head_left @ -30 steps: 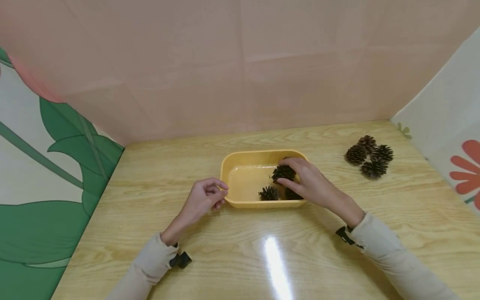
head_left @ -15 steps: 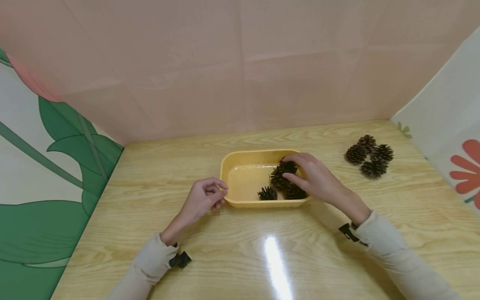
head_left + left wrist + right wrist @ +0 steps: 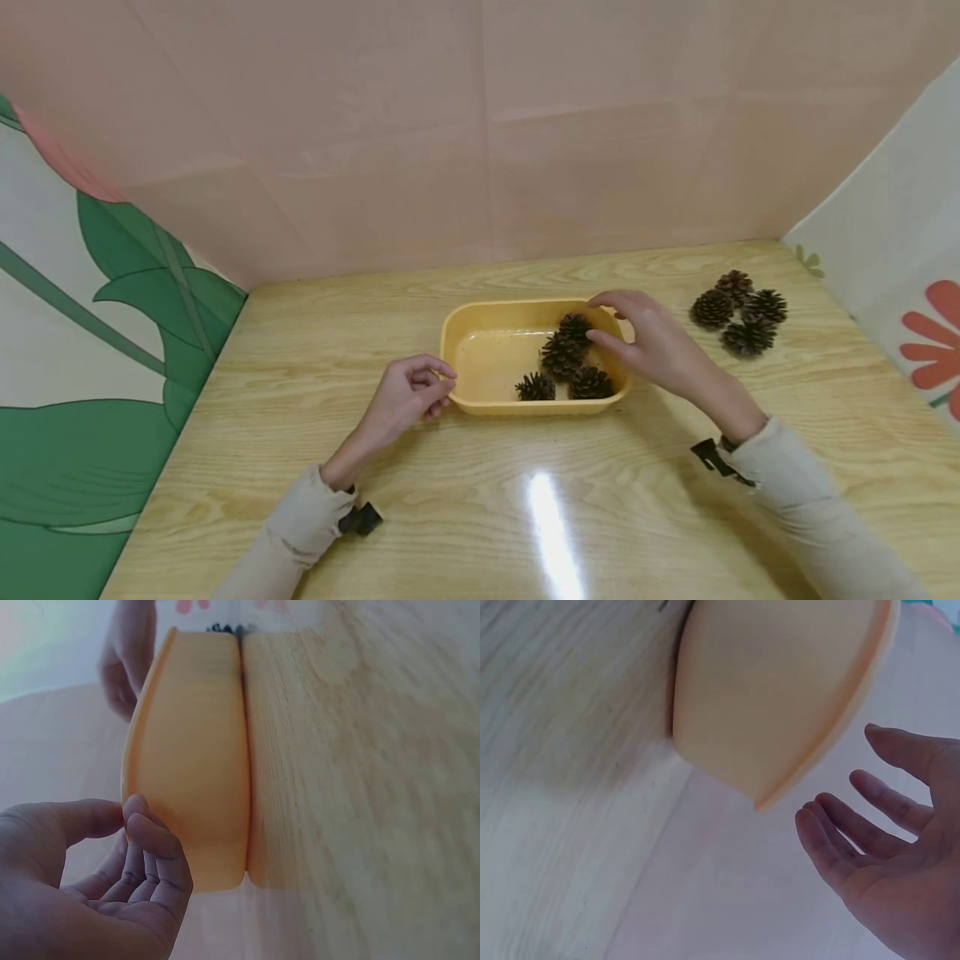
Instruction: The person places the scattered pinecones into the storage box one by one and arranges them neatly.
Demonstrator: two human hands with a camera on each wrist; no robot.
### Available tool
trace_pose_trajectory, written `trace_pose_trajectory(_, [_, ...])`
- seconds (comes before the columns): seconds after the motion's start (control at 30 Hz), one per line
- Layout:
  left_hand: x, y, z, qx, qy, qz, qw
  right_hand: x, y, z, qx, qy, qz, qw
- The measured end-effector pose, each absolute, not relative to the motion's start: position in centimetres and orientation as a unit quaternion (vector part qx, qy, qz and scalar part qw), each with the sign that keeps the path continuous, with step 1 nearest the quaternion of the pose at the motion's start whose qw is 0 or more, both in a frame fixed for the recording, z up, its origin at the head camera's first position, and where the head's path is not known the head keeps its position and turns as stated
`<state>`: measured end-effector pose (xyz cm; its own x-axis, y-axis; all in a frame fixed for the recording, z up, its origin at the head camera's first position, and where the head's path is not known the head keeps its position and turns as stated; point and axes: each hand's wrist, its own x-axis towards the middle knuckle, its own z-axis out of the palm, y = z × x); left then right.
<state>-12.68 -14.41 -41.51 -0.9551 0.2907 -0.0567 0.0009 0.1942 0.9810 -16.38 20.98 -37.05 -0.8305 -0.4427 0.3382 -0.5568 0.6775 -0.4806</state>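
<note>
A yellow plastic container (image 3: 483, 367) stands on the table with several brown pine cones (image 3: 562, 357) gathered at its right side. My left hand (image 3: 405, 396) pinches the rim at the near left corner between thumb and fingers, which the left wrist view shows up close on the container wall (image 3: 191, 742). Over the right end, my right hand (image 3: 660, 346) has thumb and fingers spread apart and grips nothing. In the right wrist view, the same right hand (image 3: 892, 840) hovers beside the rim with its fingers loosely bent.
A cluster of several more pine cones (image 3: 738, 315) lies on the wooden table (image 3: 420, 492) to the right of the container. A pinkish-beige backdrop (image 3: 480, 150) rises behind, with patterned panels at left and right.
My right hand has let go of a pine cone in the container and drawn back up and right over the rim. The left hand has stayed put.
</note>
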Motion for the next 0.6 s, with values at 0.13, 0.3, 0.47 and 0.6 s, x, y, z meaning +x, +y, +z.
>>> trace_pose_trajectory(0.13, [-12.5,-14.4,-41.4,0.097,0.763,0.629,0.111,-16.5,21.5,-36.6,0.273,-0.911,0.29,0.105])
trace_pose_trajectory(0.3, [-12.4,-14.5,-41.5,0.108,0.763,0.629,0.102,-16.4,22.3,-35.8,0.252,-0.919,0.288,0.098])
trace_pose_trajectory(0.47, [-12.4,-14.5,-41.4,0.117,0.763,0.628,0.099,-16.4,23.0,-35.2,0.225,-0.929,0.279,0.091])
trace_pose_trajectory(0.6, [-12.4,-14.5,-41.4,0.115,0.763,0.628,0.099,-16.5,23.4,-34.9,0.218,-0.934,0.269,0.09])
